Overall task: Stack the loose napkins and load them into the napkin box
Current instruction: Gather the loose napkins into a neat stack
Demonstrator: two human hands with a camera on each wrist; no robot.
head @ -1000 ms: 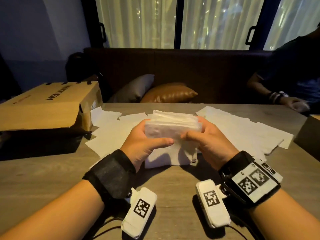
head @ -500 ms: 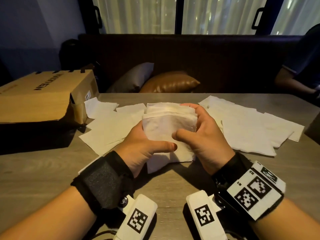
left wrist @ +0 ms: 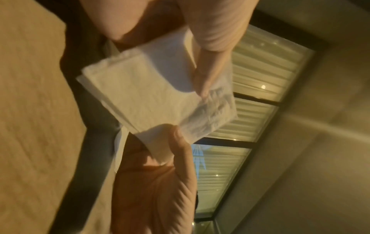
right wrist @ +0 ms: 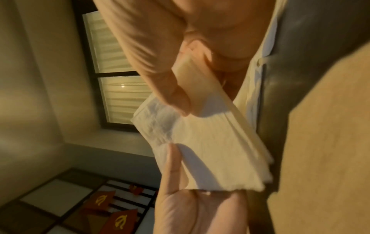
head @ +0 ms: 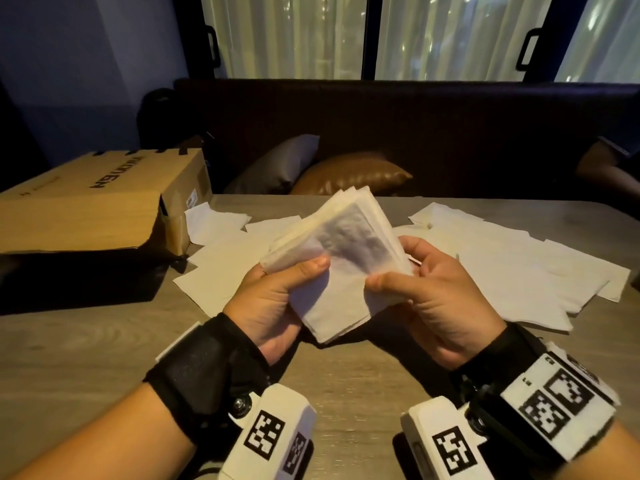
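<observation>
A thick stack of white napkins hangs tilted above the wooden table, one corner pointing away from me. My left hand grips its left edge, thumb on the near face. My right hand grips the right edge the same way. The fingers behind the stack are hidden. Both wrist views show the stack pinched between two thumbs. Loose napkins lie flat on the table to the left and right of the stack.
A large cardboard box lies on the table's left side. Behind the table runs a dark bench with a grey cushion and a brown cushion. Another person's arm shows at the far right.
The stack stood on its edge on the table between my hands. Both hands have lifted it and turned it to a diagonal tilt.
</observation>
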